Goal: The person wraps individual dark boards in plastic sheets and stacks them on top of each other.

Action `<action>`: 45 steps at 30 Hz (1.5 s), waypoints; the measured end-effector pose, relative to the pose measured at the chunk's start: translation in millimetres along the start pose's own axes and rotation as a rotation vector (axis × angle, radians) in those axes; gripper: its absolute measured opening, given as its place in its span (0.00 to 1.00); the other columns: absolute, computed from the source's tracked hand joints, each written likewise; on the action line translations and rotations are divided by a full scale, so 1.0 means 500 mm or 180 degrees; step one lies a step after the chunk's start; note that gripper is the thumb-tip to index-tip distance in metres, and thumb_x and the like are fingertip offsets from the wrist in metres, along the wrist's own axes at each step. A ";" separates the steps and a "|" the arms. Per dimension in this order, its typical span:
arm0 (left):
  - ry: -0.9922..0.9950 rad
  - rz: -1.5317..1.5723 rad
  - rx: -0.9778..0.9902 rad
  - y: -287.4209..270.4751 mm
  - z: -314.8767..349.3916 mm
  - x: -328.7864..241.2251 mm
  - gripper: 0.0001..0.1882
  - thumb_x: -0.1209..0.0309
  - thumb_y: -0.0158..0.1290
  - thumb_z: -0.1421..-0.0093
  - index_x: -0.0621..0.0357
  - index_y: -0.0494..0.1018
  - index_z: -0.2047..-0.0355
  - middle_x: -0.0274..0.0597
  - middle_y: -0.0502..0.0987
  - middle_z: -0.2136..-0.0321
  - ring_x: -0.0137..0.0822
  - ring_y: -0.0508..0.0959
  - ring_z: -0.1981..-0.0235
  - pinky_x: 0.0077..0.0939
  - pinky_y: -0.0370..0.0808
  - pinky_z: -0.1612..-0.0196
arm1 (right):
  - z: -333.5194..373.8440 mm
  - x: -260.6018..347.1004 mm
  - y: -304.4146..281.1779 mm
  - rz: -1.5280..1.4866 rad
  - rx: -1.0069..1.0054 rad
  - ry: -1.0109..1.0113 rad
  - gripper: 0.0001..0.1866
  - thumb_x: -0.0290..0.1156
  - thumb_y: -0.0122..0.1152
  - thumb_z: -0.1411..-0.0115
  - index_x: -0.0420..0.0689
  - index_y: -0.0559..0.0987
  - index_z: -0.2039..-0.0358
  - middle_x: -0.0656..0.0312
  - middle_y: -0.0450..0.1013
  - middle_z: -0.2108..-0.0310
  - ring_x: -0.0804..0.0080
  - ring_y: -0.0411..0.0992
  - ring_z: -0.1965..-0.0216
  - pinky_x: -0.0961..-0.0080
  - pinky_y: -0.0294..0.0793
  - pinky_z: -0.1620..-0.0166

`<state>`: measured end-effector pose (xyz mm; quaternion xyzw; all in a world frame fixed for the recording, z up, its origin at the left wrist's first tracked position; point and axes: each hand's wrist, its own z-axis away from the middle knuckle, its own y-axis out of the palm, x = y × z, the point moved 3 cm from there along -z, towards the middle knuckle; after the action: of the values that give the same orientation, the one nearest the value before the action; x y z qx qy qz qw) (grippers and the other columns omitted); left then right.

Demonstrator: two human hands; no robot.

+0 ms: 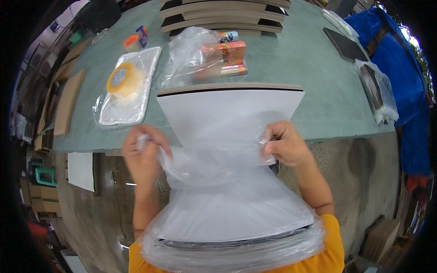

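Note:
A stack of flat boards (227,107) with a white top face and dark and tan edges reaches from the table's front edge toward my body. A clear plastic bag (236,195) covers the near part of it, while the far end is bare. My left hand (144,152), slightly blurred, grips the bag's bunched rim at the stack's left side. On the right side, my right hand (287,143) pinches the rim between thumb and fingers. Loose folds of plastic run across the boards between both hands.
On the green table (291,63), a yellow tape roll (122,81) lies on a pile of clear bags (132,107). Beyond the boards are a crumpled plastic bag (191,54), colourful packets (234,52) and stacked boards (223,18). A wrapped bundle (375,91) lies at the right edge.

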<state>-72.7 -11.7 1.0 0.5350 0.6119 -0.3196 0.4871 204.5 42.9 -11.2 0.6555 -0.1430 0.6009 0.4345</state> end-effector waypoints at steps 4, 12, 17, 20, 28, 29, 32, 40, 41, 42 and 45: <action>-0.0307 -0.0784 0.1539 0.158 0.006 -0.051 0.08 0.70 0.48 0.47 0.62 0.68 0.77 0.33 0.66 0.86 0.20 0.65 0.83 0.16 0.62 0.79 | -0.051 -0.006 0.092 -0.0340 0.0101 -0.0022 0.08 0.29 0.61 0.54 0.39 0.72 0.80 0.63 0.69 0.83 0.80 0.68 0.81 0.85 0.65 0.79; -0.1403 -0.1106 -0.0935 -0.085 -0.015 0.064 0.08 0.74 0.51 0.51 0.57 0.65 0.84 0.29 0.64 0.87 0.21 0.64 0.84 0.14 0.63 0.79 | 0.027 -0.034 -0.042 -0.0687 -0.0817 -0.0151 0.12 0.35 0.59 0.51 0.39 0.72 0.72 0.64 0.70 0.79 0.79 0.68 0.80 0.84 0.67 0.77; 0.0048 -0.0284 -0.0054 0.030 -0.044 -0.004 0.10 0.76 0.52 0.52 0.54 0.60 0.81 0.33 0.67 0.78 0.25 0.67 0.79 0.16 0.65 0.75 | -0.003 -0.037 0.010 -0.0421 -0.0962 0.0167 0.12 0.35 0.61 0.52 0.40 0.73 0.72 0.63 0.71 0.79 0.79 0.69 0.79 0.84 0.69 0.75; -0.0846 0.0451 0.0245 0.116 -0.031 -0.021 0.15 0.79 0.52 0.53 0.54 0.56 0.87 0.34 0.67 0.84 0.24 0.67 0.79 0.17 0.67 0.77 | 0.003 -0.063 0.010 -0.1118 -0.0345 0.0710 0.09 0.27 0.59 0.52 0.37 0.72 0.71 0.61 0.71 0.77 0.77 0.70 0.74 0.82 0.71 0.70; -0.0410 -0.0851 0.2388 0.190 0.018 0.000 0.11 0.72 0.54 0.52 0.60 0.63 0.84 0.31 0.65 0.85 0.25 0.65 0.80 0.20 0.63 0.77 | -0.008 -0.067 0.043 -0.1219 -0.0366 0.0071 0.09 0.30 0.57 0.49 0.38 0.71 0.73 0.61 0.70 0.78 0.76 0.69 0.77 0.82 0.70 0.73; -0.0396 -0.1041 0.2558 0.178 0.018 0.007 0.10 0.72 0.54 0.53 0.60 0.64 0.84 0.31 0.64 0.85 0.25 0.64 0.80 0.20 0.62 0.77 | -0.010 -0.069 0.041 -0.1413 -0.0445 0.0100 0.08 0.30 0.56 0.49 0.38 0.71 0.72 0.61 0.70 0.78 0.76 0.69 0.77 0.81 0.70 0.73; -0.0735 -0.1802 0.0834 0.001 -0.033 0.039 0.07 0.74 0.53 0.52 0.60 0.66 0.81 0.30 0.63 0.85 0.24 0.64 0.80 0.18 0.62 0.76 | 0.030 -0.014 -0.002 -0.1952 -0.0361 -0.0535 0.07 0.29 0.55 0.48 0.39 0.72 0.74 0.61 0.70 0.77 0.76 0.69 0.77 0.80 0.70 0.71; 0.0110 -0.1275 0.2687 0.216 0.058 -0.066 0.14 0.71 0.56 0.54 0.60 0.67 0.67 0.41 0.71 0.76 0.37 0.73 0.74 0.27 0.69 0.70 | 0.021 0.089 0.124 0.1013 -0.0610 -0.1807 0.10 0.28 0.61 0.54 0.37 0.73 0.73 0.59 0.69 0.66 0.75 0.67 0.64 0.76 0.65 0.59; -0.0353 -0.1206 0.3578 0.235 0.063 -0.045 0.13 0.72 0.55 0.52 0.61 0.67 0.67 0.41 0.71 0.77 0.35 0.73 0.75 0.26 0.68 0.70 | 0.027 0.118 0.139 0.0580 -0.0988 -0.2272 0.11 0.28 0.62 0.56 0.37 0.73 0.72 0.59 0.69 0.66 0.75 0.66 0.63 0.76 0.64 0.59; -0.0261 -0.0915 0.3048 0.229 0.049 -0.053 0.11 0.73 0.53 0.52 0.61 0.67 0.68 0.40 0.71 0.77 0.33 0.72 0.75 0.25 0.68 0.71 | 0.034 0.133 0.141 0.0129 -0.1352 -0.2722 0.14 0.28 0.64 0.57 0.37 0.72 0.70 0.60 0.69 0.66 0.76 0.65 0.63 0.76 0.62 0.58; -0.0228 -0.0349 0.2121 0.204 0.006 -0.081 0.05 0.77 0.49 0.50 0.63 0.67 0.71 0.38 0.70 0.78 0.27 0.70 0.76 0.21 0.67 0.73 | 0.012 0.065 0.108 0.1541 -0.0594 -0.0799 0.16 0.32 0.61 0.54 0.37 0.71 0.68 0.60 0.68 0.68 0.75 0.65 0.66 0.78 0.62 0.59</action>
<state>24.8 -5.8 51.5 0.6195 0.4841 -0.5462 0.2888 177.9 17.7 40.4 0.6288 -0.4027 0.5855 0.3157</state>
